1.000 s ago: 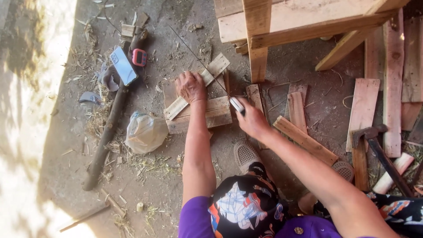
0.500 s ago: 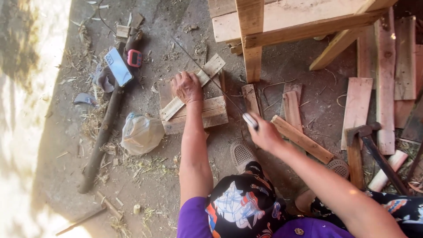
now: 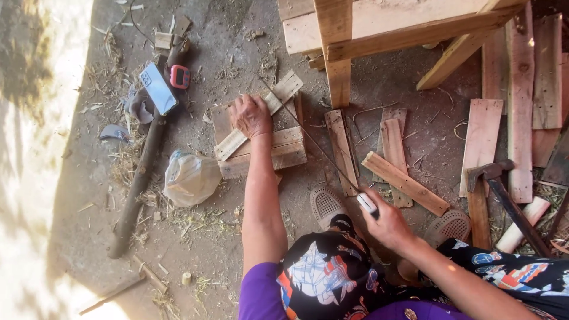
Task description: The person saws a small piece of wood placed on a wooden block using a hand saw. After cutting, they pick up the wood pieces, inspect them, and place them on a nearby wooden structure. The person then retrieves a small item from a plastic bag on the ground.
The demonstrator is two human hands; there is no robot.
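Daylight is soft and even over most of the dirt floor (image 3: 237, 249), which lies in shade. A strip of hard sun burns out from seven to eleven o'clock, washed to near white with no detail. Focus is sharp at the centre; planks (image 3: 521, 89) at three o'clock bend slightly with lens distortion.

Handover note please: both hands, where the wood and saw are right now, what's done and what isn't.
Left hand: flat on the thin wooden slat, pinning it across the block of boards.
Right hand: closed on the handle of the handsaw, near the knee; its thin blade runs up towards the slat.
Nearby: hammer and loose planks to the right, plastic bag to the left.
Done: slat held in place.
Left: no finished cut visible in the slat.
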